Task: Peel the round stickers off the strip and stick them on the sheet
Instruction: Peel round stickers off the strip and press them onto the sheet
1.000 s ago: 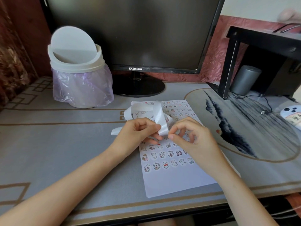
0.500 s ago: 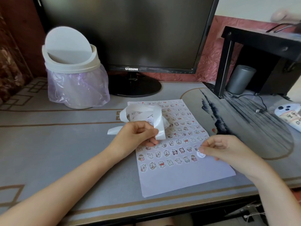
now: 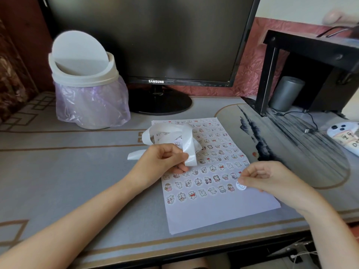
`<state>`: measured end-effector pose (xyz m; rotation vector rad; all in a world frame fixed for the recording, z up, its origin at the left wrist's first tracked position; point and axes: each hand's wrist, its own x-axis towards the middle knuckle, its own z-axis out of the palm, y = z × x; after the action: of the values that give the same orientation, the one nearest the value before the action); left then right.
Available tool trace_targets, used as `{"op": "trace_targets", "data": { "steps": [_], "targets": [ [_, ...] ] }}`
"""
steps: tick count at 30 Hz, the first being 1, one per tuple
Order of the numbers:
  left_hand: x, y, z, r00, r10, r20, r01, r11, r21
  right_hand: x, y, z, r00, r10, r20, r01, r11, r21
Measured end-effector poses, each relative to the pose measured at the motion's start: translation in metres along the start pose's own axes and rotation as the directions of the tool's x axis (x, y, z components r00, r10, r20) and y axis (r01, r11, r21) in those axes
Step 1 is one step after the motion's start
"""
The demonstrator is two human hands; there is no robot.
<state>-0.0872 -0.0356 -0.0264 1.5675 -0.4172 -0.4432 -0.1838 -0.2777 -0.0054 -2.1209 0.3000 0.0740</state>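
In the head view, a round sticker [image 3: 241,185] is pinched at the curled fingertips of the right hand [image 3: 272,181], directly over the sheet [image 3: 223,212] at a row's right end. The looping strip [image 3: 171,132] is gripped by the left hand [image 3: 161,162], well apart leftward.

Glossy paper strip [image 3: 186,140], matt paper sheet [image 3: 223,208], smooth grey desk mat [image 3: 77,181]
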Motion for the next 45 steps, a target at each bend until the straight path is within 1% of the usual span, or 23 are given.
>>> {"op": "trace_targets", "data": {
  "steps": [19,30,36,45],
  "targets": [
    [0.001,-0.002,-0.001,1.0,0.002,0.003,-0.002,1.0,0.004,0.005,0.011,0.005,0.996,-0.051,-0.071,0.052,0.999,0.006],
    [0.001,-0.002,0.0,1.0,-0.002,0.0,0.002,0.999,0.049,0.002,0.015,0.008,0.985,-0.118,-0.129,0.106,0.99,-0.091],
    [0.0,0.0,0.0,1.0,-0.006,-0.004,0.006,0.999,0.047,0.0,0.016,0.006,0.979,-0.153,-0.137,0.144,0.987,-0.073],
    [-0.001,0.0,0.0,1.0,-0.012,-0.003,0.012,0.999,0.037,0.002,0.021,0.003,0.987,-0.119,-0.104,0.119,0.993,-0.011]
  ]
}}
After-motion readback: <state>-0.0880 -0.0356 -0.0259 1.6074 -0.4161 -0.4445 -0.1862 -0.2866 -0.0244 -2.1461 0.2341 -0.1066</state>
